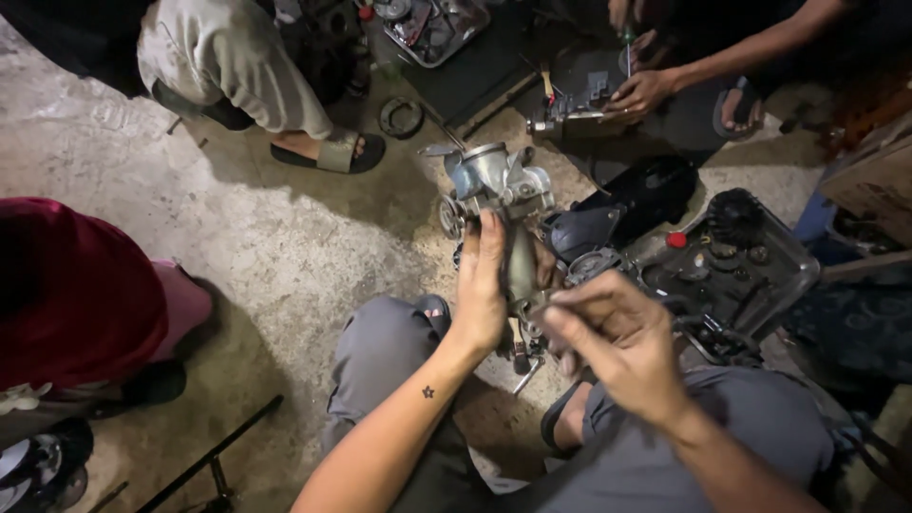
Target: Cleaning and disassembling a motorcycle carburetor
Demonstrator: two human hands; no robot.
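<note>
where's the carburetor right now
In the head view the carburetor sits just above centre, held up by the left hand over the concrete floor, with the right hand close below and right of it.

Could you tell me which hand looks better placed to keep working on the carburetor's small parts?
Probably the right hand: its fingertips pinch at the lower end of the carburetor, while the left hand is wrapped around its body, holding it up.
</note>
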